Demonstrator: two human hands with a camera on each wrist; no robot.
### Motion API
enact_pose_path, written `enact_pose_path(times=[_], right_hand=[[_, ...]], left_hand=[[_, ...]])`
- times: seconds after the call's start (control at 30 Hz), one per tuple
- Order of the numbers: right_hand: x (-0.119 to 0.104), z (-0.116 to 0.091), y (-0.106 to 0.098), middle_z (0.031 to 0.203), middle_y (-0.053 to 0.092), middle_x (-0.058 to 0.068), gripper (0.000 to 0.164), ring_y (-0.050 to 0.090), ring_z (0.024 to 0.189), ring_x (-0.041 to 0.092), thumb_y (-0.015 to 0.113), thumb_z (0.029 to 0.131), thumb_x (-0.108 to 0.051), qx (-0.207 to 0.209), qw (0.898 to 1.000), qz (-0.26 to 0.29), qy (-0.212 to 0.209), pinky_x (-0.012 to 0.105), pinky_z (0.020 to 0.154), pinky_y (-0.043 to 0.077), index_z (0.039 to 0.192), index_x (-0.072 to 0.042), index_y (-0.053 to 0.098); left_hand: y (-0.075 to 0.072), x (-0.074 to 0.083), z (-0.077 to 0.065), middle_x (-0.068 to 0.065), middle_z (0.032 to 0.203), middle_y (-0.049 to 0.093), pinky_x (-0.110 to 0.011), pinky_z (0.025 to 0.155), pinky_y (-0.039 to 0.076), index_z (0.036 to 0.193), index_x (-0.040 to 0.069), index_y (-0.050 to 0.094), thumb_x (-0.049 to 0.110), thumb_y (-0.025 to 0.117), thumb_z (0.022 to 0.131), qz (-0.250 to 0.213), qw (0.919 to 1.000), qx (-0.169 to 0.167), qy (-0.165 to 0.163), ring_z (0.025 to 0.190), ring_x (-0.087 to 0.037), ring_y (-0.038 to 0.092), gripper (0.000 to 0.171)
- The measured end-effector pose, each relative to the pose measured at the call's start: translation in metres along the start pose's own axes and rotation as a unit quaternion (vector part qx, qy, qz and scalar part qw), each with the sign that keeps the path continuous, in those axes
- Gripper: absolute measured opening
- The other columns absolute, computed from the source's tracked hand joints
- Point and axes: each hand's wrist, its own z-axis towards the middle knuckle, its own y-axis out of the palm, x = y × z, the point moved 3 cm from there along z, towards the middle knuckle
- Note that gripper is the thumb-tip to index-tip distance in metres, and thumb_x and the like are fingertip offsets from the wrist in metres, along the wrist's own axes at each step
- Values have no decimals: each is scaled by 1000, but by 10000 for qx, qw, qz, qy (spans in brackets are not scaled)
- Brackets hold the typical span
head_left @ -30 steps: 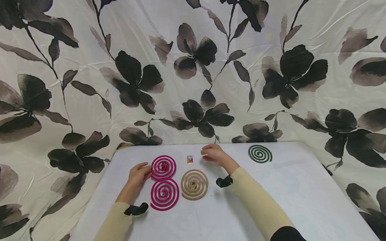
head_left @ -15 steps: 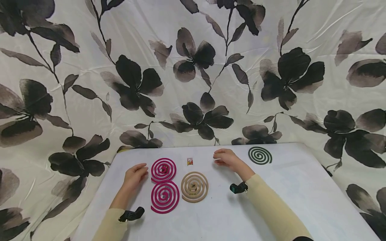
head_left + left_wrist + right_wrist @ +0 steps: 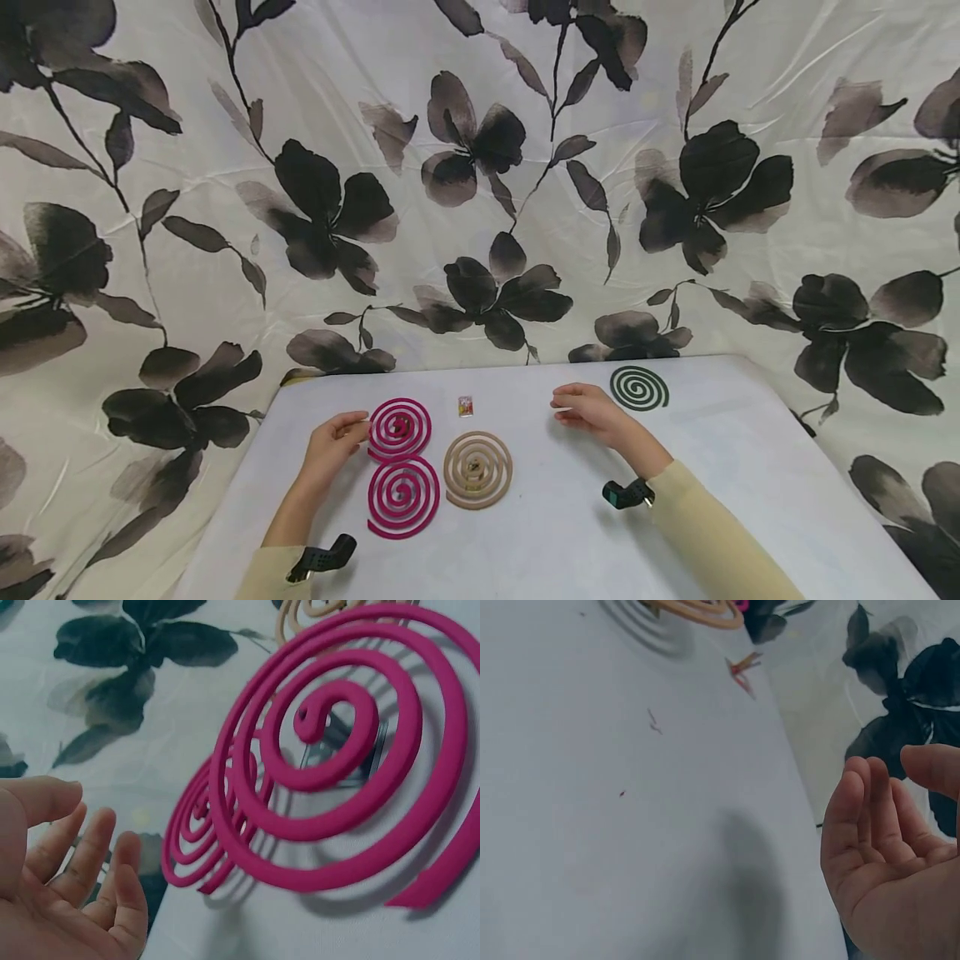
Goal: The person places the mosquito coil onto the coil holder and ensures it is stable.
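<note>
Two magenta mosquito coils (image 3: 421,518) (image 3: 427,697) stand one behind the other on the left of the white table, raised above it; a small metal stand (image 3: 345,750) shows under the nearer one. Just left of the far coil, my left hand (image 3: 332,446) hovers with loosely bent fingers and nothing in them. Beside the pink pair sits a tan mosquito coil (image 3: 498,492). My right hand (image 3: 600,417) is held over the table in front of a dark green mosquito coil (image 3: 640,406), fingers relaxed and holding nothing, thumb apart from them in the right wrist view.
A small piece with red and yellow on it (image 3: 466,406) stands behind the tan coil; small reddish crumbs (image 3: 654,721) lie on the white table (image 3: 570,542). A floral cloth (image 3: 480,217) hangs behind the table's far edge.
My right hand has moved right, away from the small red and yellow piece, toward the green coil. The left hand has drawn slightly back from the pink coils' edge. The coils stay put.
</note>
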Motion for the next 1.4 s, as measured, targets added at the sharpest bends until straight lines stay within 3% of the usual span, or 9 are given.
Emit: enact_pose_path(times=[0.17,0.37,0.53,0.77,1.0,1.17,1.4], right_hand=[[7,-14,-11,130,52,29,44,63,88,19,57,98,-12,55,10000,5,-48,27,75,53,134,10,43],[26,-29,-27,121,57,24,42,62,89,21,57,98,-13,324,9994,128,-74,29,76,52,132,10,45],[46,-48,-37,110,60,18,40,61,83,18,56,99,-12,413,9983,412,-68,28,73,52,130,11,44],[66,-70,-50,104,61,14,38,60,81,17,58,98,-12,700,9961,540,-53,29,71,53,126,11,46],[72,-89,-59,101,65,13,37,62,79,19,61,95,-14,1029,9944,-79,-231,29,68,53,122,11,51],[75,-97,-63,95,67,10,35,61,75,18,63,92,-13,1063,9934,-376,-211,29,64,53,119,9,53],[70,-102,-70,92,68,11,31,61,73,20,61,92,-9,1240,9883,-804,-372,29,61,52,117,9,55]], left_hand=[[8,3,-8,-21,114,61,-28,81,51,125,-3,58,20,63,96,52,9995,18,316,102,-27,59,37],[19,5,-23,-19,115,60,-26,83,52,125,-1,58,19,61,97,258,9988,-34,405,100,-23,57,35],[29,9,-34,-18,114,60,-26,84,52,124,-1,59,19,62,97,113,9986,-154,484,101,-25,57,34],[46,11,-50,-15,114,62,-19,84,50,121,-3,60,15,64,95,-184,9977,-226,617,100,-20,59,32],[66,16,-58,-22,112,63,-33,82,54,123,-4,59,9,60,97,-810,9939,-655,354,98,-30,63,29],[77,20,-59,-20,109,65,-34,77,54,122,-4,59,8,59,97,-885,9919,-867,290,95,-29,64,28],[100,26,-61,-22,108,65,-34,82,53,123,-7,57,9,59,97,-967,9870,-1240,336,97,-32,63,30]])
